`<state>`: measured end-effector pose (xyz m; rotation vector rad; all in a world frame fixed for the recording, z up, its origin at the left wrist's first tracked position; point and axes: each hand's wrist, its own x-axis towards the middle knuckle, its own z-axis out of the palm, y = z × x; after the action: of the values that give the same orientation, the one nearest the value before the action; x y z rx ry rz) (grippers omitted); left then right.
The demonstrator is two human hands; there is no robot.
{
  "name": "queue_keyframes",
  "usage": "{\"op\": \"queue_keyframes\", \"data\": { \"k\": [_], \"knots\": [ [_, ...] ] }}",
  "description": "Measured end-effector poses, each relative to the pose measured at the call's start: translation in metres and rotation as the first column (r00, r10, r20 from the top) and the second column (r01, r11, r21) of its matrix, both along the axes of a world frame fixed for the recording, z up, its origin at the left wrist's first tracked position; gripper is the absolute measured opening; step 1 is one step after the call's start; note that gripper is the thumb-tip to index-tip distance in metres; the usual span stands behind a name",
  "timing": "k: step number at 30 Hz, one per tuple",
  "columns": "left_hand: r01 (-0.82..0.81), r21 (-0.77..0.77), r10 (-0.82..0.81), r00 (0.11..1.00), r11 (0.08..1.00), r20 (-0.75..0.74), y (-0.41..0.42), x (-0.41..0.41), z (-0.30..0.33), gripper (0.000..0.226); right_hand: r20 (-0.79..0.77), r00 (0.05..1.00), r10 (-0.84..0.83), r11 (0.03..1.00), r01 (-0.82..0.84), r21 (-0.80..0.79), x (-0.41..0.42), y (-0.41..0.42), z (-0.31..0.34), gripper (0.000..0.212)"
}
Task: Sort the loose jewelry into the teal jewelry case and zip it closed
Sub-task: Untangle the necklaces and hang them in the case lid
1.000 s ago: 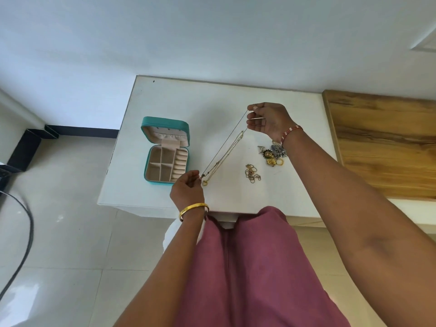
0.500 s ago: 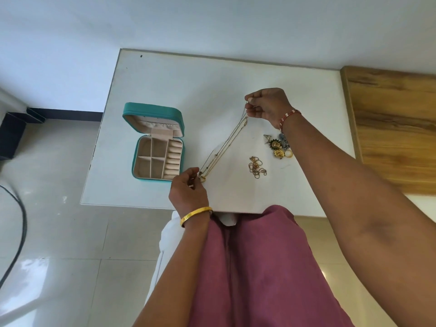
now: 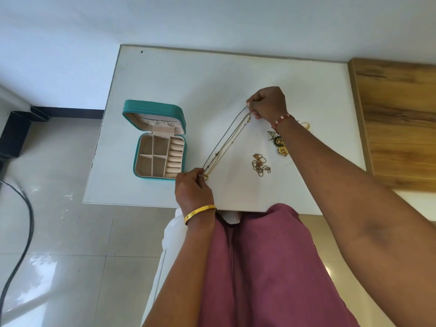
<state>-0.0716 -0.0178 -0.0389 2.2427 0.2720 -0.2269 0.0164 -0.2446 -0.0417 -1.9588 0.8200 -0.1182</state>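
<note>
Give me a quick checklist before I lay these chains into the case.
1. Case open, lid up: ok.
2. Compartments look empty: ok.
3. Left hand grip on chains near the pendant: ok.
4. Right hand grip on the far ends: ok.
5. Chains untangled from each other: cannot tell; several strands run close together.
6. Other loose jewelry lies apart from the chains on the table: ok.
</note>
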Motion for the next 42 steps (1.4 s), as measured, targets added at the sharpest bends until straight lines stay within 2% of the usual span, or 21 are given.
{"op": "queue_keyframes", "data": {
  "k": [5,11,16,20,23,26,32,35,38,42],
  "knots": [
    [-0.015,0.004,0.015,1.000,1.000,-0.010,0.000,0.000,0.001,0.023,-0.040,0.998,0.055,0.989,-0.060,-0.138,0.003,-0.003,-0.004,0.009],
    [-0.029,-0.059,0.029,1.000,0.998,-0.007,0.002,0.000,0.004,0.018,0.010,1.000,0.022,0.983,-0.020,-0.182,-0.007,0.000,-0.002,0.009],
    [-0.013,-0.124,0.016,1.000,0.992,0.023,0.005,-0.004,0.010,0.016,0.159,0.983,-0.091,0.990,0.106,-0.092,-0.041,0.018,0.016,0.010],
    [0.017,-0.211,-0.024,0.999,0.977,-0.029,-0.002,-0.017,0.020,0.019,0.206,0.961,-0.186,0.983,0.181,0.044,-0.084,0.038,0.019,0.007],
    [0.059,-0.286,-0.088,0.992,0.956,-0.087,-0.012,-0.031,0.025,0.021,0.164,0.968,-0.190,0.981,0.183,0.058,-0.118,0.052,0.014,0.010],
    [0.102,-0.325,-0.151,0.980,0.940,-0.130,-0.020,-0.041,0.028,0.023,0.050,0.993,-0.109,0.987,0.114,-0.111,-0.143,0.062,0.006,0.008],
    [0.109,-0.356,-0.180,0.969,0.928,-0.171,-0.025,-0.044,0.030,0.025,-0.157,0.983,0.098,0.934,-0.145,-0.327,-0.148,0.074,0.001,0.035],
    [0.098,-0.364,-0.176,0.967,0.926,-0.186,-0.025,-0.042,0.029,0.025,-0.165,0.978,0.126,0.888,-0.186,-0.420,-0.144,0.076,0.001,0.025],
    [0.077,-0.377,-0.165,0.964,0.923,-0.207,-0.024,-0.042,0.028,0.025,-0.174,0.976,0.128,0.876,-0.193,-0.442,-0.142,0.077,0.000,0.018],
    [0.064,-0.381,-0.160,0.961,0.922,-0.226,-0.021,-0.047,0.027,0.024,-0.193,0.973,0.129,0.874,-0.203,-0.441,-0.142,0.075,-0.001,0.020]
  ]
}}
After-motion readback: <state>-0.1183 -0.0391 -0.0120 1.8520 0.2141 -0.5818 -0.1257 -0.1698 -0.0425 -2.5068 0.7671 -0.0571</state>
